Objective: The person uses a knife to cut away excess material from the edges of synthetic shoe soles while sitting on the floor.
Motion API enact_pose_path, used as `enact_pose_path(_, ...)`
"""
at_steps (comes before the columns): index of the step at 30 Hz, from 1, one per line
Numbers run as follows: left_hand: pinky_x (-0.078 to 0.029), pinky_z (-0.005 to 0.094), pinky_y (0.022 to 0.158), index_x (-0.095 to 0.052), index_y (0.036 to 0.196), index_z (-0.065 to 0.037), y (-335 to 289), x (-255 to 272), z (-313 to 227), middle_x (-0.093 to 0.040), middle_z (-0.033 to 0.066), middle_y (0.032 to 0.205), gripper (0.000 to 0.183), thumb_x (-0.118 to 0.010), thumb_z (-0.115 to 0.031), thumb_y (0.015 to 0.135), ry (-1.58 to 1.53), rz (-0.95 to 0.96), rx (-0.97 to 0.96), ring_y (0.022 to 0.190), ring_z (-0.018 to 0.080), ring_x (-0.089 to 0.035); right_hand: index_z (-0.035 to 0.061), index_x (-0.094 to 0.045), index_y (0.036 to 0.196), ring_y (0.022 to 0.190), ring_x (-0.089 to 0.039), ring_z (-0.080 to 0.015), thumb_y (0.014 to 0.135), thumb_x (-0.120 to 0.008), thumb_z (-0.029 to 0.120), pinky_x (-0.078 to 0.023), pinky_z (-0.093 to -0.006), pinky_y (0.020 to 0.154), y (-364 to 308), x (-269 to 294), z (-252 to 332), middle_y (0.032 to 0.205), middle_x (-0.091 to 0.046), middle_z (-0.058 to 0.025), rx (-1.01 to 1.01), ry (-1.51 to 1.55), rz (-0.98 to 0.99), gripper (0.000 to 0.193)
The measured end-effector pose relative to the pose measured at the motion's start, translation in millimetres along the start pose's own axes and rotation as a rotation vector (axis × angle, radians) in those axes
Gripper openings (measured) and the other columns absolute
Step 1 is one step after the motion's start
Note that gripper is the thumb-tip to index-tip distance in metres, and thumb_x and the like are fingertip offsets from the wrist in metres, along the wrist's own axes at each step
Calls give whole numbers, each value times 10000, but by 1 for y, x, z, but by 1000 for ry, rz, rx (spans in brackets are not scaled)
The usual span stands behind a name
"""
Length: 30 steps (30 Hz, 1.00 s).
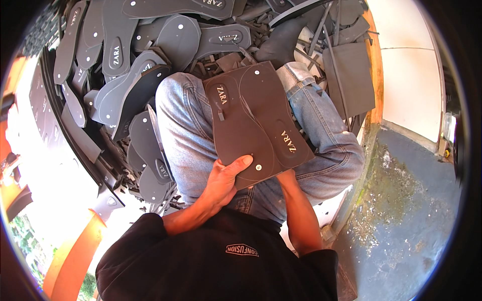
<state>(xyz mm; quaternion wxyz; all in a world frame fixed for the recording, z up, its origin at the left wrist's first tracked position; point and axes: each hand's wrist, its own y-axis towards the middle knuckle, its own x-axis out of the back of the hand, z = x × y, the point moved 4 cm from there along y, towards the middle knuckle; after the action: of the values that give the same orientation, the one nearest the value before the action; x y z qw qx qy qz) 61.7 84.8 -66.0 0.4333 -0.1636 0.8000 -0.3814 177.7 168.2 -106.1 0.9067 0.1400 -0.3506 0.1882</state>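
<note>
A dark brown foam sheet [253, 118] with two sole outlines cut into it rests on my jeans-clad lap [191, 135]. My left hand [226, 178] grips the sheet's near edge, thumb on top. My right hand is hidden under the sheet near its near right corner; only the forearm [298, 210] shows, so its grip is hidden from me. I sit with knees bent, wearing a black shirt.
A large heap of grey sole-shaped foam cutouts [130, 65] and offcut strips lies ahead and to the left. A dark square sheet [349, 78] leans at the right by an orange edge [375, 75]. Worn blue-grey floor [406, 210] spreads to the right.
</note>
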Motion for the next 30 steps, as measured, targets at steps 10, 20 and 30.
enact_pose_path(10,-491,268,473,-593,998,-41,2,-5,1,-630,54,832,169,-610,-158,877,-41,37,14,632,140,-610,18,-610,1008,805,-600,-289,803,-631,195,-466,-399,710,5,-12,0,845,-633,-114,-33,-10,-50,271)
enact_pose_path(20,-513,279,490,-621,952,-46,8,-16,9,-642,57,827,131,-613,-153,877,-104,45,15,642,141,-617,19,-614,1000,765,-602,-279,813,-623,211,-468,-395,678,7,-17,3,814,-631,-106,-70,-17,-76,268)
enact_pose_path(30,-509,284,506,-584,1002,-52,13,-27,19,-632,66,867,193,-617,-198,880,-144,115,17,690,157,-619,20,-618,992,725,-603,-269,822,-615,228,-471,-391,646,6,-21,7,783,-629,-98,-127,-3,-70,268)
